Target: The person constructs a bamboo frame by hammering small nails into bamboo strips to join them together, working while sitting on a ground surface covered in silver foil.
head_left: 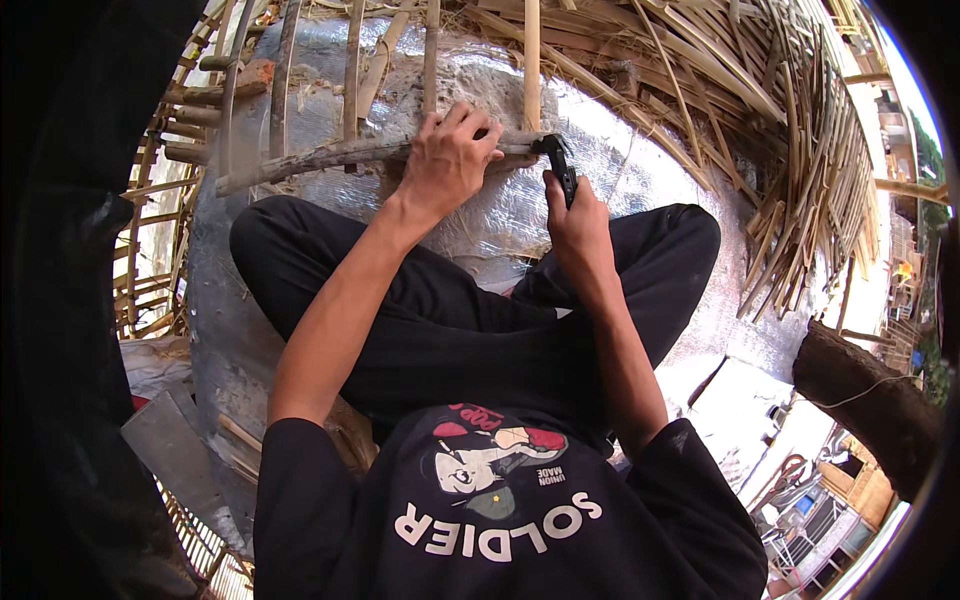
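My right hand (580, 225) is closed round the handle of a black claw hammer (560, 165). The hammer's head rests against or just over the right end of a rough grey wooden pole (340, 152), which lies crosswise in front of my knees. My left hand (450, 160) is curled over that pole, a little left of the hammer; what its fingertips pinch, if anything, is hidden. Several slats meet the pole from the far side, among them a pale bamboo slat (532, 70) near the hammer and a darker slat (431, 55) by my left fingers.
I sit cross-legged on a shiny silver sheet (640, 150). A heap of split bamboo (790, 130) lies at the far right. A thick log (860, 400) stands out on the right. Bamboo latticework (150, 240) and a grey flat panel (165, 445) are on the left.
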`<state>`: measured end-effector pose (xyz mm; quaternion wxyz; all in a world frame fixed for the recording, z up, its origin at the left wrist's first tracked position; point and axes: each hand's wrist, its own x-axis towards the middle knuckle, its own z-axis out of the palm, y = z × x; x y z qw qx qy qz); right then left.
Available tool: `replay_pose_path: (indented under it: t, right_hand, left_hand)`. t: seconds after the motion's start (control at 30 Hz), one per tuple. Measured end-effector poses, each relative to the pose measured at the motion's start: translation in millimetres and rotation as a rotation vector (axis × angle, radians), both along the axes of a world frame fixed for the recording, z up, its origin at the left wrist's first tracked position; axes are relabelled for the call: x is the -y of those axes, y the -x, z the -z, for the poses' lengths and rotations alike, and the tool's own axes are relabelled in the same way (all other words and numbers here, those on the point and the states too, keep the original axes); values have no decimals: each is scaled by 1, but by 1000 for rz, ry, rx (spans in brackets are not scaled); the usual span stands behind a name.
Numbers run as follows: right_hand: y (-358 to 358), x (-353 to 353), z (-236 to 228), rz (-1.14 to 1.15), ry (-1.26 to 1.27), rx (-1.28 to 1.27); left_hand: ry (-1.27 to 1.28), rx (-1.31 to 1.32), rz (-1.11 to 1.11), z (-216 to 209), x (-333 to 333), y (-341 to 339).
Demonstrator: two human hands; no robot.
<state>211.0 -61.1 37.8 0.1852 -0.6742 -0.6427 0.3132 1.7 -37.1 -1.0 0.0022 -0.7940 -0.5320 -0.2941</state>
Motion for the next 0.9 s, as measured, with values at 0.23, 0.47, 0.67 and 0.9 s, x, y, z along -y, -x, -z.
replay_pose_path:
  t: [0.23,0.47,0.67,0.9]
  right_hand:
    - [1,4,-40,55,-23,-213]
    - [0,13,0,-107,-82,16]
    - [7,17,-31,117,-301,-319]
    - [8,22,-24,135,-191,-382]
  left_hand:
    - [9,21,15,6,0,0]
    - [-9,16,11,4,-4,-6]
    - [-6,34,0,10,-4,-1]
    - [-3,-4,-30,13,1,2]
